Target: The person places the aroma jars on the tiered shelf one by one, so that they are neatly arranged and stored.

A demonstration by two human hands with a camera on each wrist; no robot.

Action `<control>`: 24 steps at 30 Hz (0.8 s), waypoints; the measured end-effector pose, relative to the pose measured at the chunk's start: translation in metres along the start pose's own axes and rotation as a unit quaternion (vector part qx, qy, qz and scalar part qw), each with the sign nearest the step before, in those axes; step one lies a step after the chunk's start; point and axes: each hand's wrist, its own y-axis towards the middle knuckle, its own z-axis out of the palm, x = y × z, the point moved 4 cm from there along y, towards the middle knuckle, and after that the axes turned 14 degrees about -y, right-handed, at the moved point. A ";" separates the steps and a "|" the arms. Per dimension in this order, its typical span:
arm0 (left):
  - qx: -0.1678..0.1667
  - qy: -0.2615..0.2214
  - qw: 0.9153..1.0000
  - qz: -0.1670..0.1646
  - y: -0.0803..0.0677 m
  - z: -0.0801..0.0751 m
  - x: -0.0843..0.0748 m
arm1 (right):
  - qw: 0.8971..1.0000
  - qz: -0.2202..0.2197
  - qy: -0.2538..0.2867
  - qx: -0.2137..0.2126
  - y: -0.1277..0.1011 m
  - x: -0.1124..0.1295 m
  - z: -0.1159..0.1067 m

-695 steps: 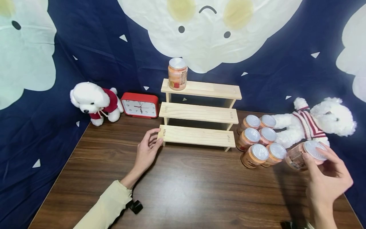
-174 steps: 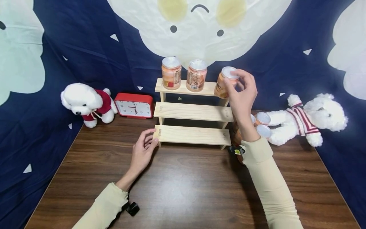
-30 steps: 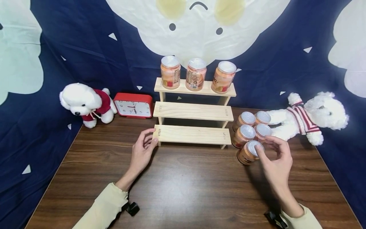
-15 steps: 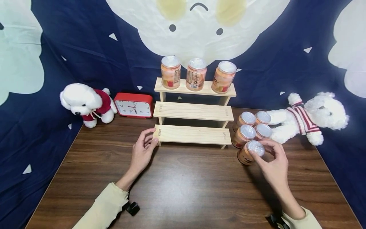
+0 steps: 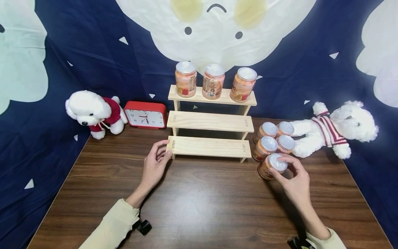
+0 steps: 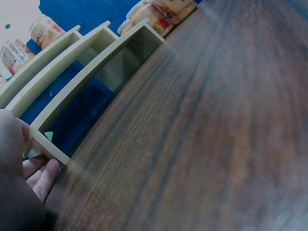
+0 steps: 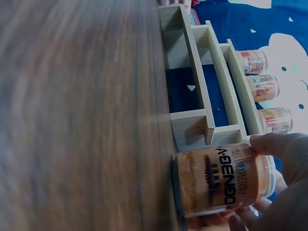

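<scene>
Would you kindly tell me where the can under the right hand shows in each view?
Head: can, lower right, nearest of the table cluster, right hand gripping its top.
Left wrist: cans show top centre, but which is the gripped one cannot be told.
Right wrist: can, bottom centre.
Shared landmark: wooden step shelf.

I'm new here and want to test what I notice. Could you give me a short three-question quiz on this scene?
1. How many jars stand on the top step of the wooden shelf?
2. True or false: the left hand holds a jar.
3. What does the right hand grip? A) the red clock B) the front jar of the group on the table C) the striped plush dog

Key:
1. Three.
2. False: it rests against the left end of the bottom step.
3. B; four more jars stand behind it.
</scene>
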 end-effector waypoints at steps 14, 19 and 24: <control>0.000 -0.005 1.000 0.031 0.000 -0.001 0.003 | 0.992 0.008 0.127 -0.007 -0.001 -0.006 0.001; 0.000 -0.013 0.999 0.044 0.001 -0.001 0.007 | 0.991 0.034 0.132 -0.016 -0.001 -0.008 0.000; -0.001 -0.006 1.000 0.012 0.001 -0.001 0.005 | 0.988 0.044 0.143 -0.028 0.000 -0.007 -0.002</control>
